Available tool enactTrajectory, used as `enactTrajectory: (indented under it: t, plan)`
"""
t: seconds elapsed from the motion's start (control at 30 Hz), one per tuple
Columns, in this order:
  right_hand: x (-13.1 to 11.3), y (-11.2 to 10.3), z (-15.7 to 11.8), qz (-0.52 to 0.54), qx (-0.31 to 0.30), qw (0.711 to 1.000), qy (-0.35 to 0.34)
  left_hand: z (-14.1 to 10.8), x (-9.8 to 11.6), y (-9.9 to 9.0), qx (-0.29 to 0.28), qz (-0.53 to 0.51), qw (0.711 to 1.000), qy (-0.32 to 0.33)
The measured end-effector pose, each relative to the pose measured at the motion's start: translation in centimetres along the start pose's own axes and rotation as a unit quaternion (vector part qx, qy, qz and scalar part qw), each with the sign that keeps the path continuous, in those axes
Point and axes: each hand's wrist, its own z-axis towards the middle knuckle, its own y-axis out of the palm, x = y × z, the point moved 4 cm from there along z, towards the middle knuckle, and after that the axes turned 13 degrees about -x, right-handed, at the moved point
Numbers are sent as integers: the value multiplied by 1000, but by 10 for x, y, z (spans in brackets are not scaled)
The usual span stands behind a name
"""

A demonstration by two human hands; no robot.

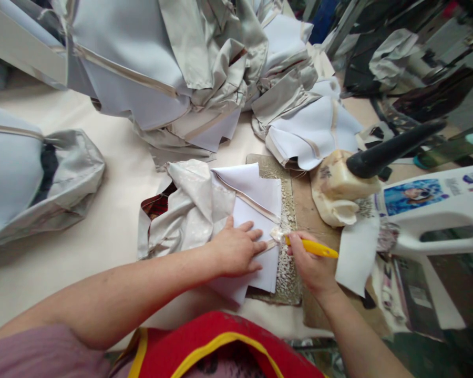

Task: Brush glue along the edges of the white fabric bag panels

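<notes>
My left hand lies flat with fingers spread on a white stiff panel that has beige tape strips along its seams. A crumpled pale grey fabric piece is joined to the panel's left side. My right hand grips a brush by its yellow handle. The pale, coated brush tip touches the panel near its right edge. Beneath that edge is a board crusted with dried whitish residue.
Heaps of similar white and grey sewn pieces lie at the back; another piece is at left. On the right stand a stained, cut-open container with a black handle sticking out and a white plastic jug.
</notes>
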Motion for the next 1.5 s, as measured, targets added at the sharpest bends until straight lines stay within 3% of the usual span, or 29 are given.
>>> enactTrajectory:
  t: [0.17,0.33,0.47,0.6,0.77,0.97,1.17,1.33,1.5]
  plan:
    - [15,2,-19,51,-30,998,35,0,-1,2,2,0,1000,5]
    - [23,-6,-20,20,50,998,39,1,-1,2,-6,4,1000,3]
    - [18,2,-21,31,19,999,28,0,-1,0,-5,14,1000,0]
    - [25,4,-23,25,63,996,65,-1,1,0,-4,25,1000,-2]
    - [18,20,-54,27,-19,997,72,-1,0,2,-11,23,1000,-9]
    - [-1,26,-100,34,-53,995,73,-3,7,1,-9,46,999,-17]
    - [14,16,-91,53,18,994,89,-43,26,21,61,131,989,-17]
    - [10,28,-112,43,-56,995,66,-90,6,52,102,165,980,-36]
    - [5,4,-127,49,-11,995,92,-100,-10,66,139,232,963,-12]
